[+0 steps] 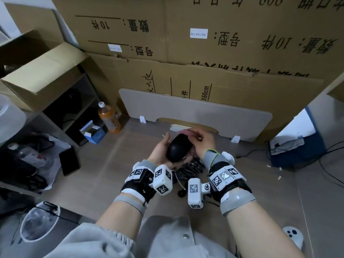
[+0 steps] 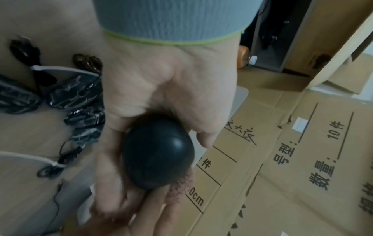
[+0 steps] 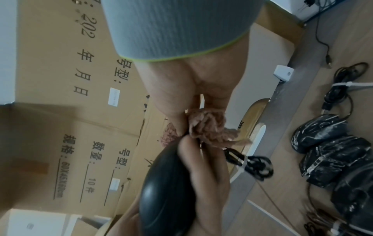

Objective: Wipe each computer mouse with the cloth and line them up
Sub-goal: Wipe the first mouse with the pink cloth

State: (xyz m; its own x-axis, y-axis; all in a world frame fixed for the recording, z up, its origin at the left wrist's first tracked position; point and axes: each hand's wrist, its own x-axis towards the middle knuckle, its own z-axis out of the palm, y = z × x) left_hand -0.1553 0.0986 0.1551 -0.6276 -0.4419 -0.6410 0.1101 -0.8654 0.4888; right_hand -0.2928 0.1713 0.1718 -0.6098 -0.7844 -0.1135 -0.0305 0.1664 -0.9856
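Black and smooth, the computer mouse (image 1: 179, 149) sits in the left hand (image 1: 161, 151), raised above the floor in front of the person — the palm cradles it from below and the thumb and fingers curl round its sides. Its bundled cable (image 3: 250, 164), held by a white tie, hangs beside the fingers. The right hand (image 1: 202, 141) comes over the far end of the mouse, fingers curled and pinching a bunched pinkish-brown cloth (image 3: 206, 127) against that end. Below the hands, on the wood-look floor (image 1: 104, 175), lie several more mice (image 3: 331, 148) wrapped in shiny plastic — close together, their cables coiled and tied. Stacked cardboard boxes (image 1: 204, 43) fill the background, with a beige board (image 1: 195, 110) leaning against them.
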